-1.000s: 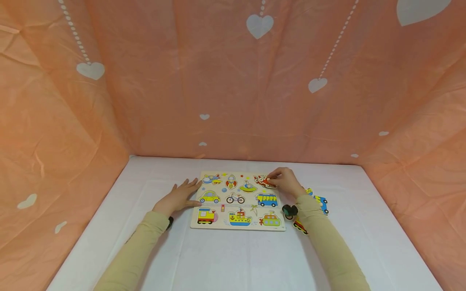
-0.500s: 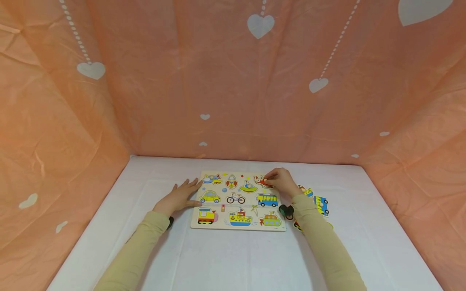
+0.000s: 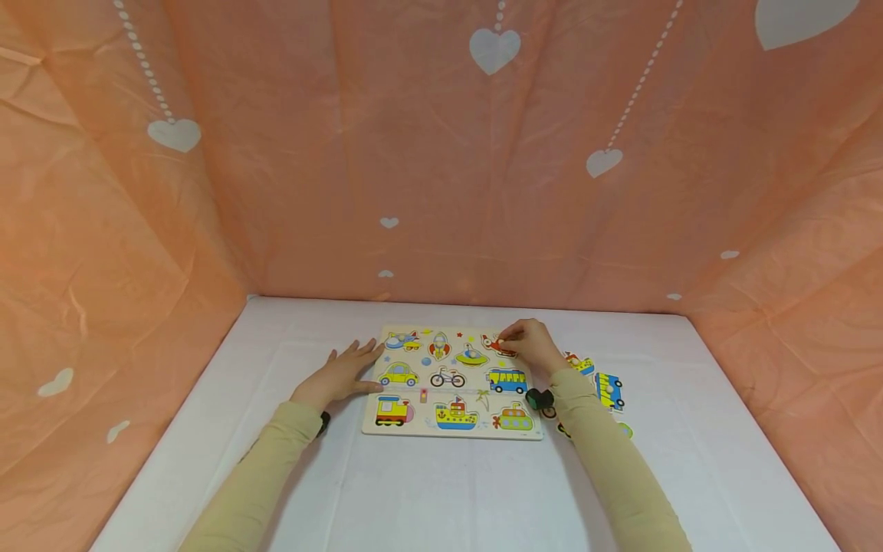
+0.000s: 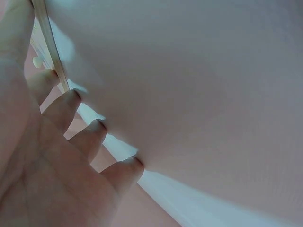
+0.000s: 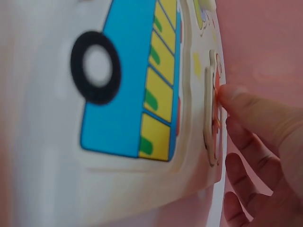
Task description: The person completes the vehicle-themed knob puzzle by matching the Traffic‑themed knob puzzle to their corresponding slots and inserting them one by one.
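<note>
Right hand has shifted leftward, pinching helicopter piece at upper-right recess of board, seating unclear; left hand spread at left edge. Plane, rocket, saucer look placed; loose pieces remain alongside.

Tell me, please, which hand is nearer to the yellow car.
Left: the left hand is beside the yellow car; the right hand is across the board, at the red helicopter.

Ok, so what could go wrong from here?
The helicopter, pinched by the right hand, looks slightly raised, so it may not seat flush. The right sleeve crosses over loose pieces and could knock them. The board might slide, since the left hand merely rests at its edge.
</note>
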A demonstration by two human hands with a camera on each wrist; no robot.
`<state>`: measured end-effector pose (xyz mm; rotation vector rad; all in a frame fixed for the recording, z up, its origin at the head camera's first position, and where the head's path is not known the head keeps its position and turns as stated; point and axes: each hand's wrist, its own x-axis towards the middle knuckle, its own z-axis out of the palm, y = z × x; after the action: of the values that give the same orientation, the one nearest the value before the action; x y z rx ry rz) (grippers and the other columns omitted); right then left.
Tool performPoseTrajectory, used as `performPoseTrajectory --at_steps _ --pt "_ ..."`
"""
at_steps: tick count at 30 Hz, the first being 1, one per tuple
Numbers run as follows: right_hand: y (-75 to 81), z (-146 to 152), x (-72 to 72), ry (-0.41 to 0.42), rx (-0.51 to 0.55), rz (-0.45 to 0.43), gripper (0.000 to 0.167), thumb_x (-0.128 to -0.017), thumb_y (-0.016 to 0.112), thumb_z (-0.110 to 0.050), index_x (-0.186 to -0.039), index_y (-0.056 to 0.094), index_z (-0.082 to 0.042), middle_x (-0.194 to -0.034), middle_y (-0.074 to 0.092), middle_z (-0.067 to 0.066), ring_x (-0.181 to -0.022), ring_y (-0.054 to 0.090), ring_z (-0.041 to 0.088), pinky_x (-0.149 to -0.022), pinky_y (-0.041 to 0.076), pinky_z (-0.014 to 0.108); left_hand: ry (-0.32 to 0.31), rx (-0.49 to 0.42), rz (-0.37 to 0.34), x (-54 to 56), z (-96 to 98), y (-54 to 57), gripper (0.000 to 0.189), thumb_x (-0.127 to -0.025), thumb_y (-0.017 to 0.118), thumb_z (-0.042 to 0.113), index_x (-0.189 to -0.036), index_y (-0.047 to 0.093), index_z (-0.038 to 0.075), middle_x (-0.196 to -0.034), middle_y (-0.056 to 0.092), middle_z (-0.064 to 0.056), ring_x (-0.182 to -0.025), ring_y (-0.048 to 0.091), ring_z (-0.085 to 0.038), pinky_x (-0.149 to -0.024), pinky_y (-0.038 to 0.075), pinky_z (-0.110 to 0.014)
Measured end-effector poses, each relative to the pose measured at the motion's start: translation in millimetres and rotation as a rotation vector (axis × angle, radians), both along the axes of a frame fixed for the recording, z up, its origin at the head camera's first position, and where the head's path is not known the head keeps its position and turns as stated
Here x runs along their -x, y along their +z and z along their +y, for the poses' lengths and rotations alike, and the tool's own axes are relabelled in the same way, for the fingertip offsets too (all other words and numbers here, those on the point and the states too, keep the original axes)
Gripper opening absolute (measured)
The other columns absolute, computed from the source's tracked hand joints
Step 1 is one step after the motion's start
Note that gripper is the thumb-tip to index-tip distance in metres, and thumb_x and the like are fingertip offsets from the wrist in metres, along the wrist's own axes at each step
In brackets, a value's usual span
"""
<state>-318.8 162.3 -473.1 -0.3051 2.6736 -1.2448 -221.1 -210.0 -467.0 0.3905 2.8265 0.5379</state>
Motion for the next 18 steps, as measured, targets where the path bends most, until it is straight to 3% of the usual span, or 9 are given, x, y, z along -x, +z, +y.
performPoseTrajectory --at_steps 18 --pt "-0.1 -0.3 -0.9 0.004 -0.008 0.006 0.013 -0.086 0.073 -0.012 -0.097 0.072 -0.006 -0.099 0.065 0.006 -0.089 0.059 0.021 -0.08 0.052 0.033 -0.008 0.01 0.014 1.8 -1.0 -3.2 0.089 -0.081 0.07 0.049 -0.15 0.031 0.011 -0.156 0.023 -0.014 -0.141 0.012 -0.043 -0.107 0.007 -0.067"
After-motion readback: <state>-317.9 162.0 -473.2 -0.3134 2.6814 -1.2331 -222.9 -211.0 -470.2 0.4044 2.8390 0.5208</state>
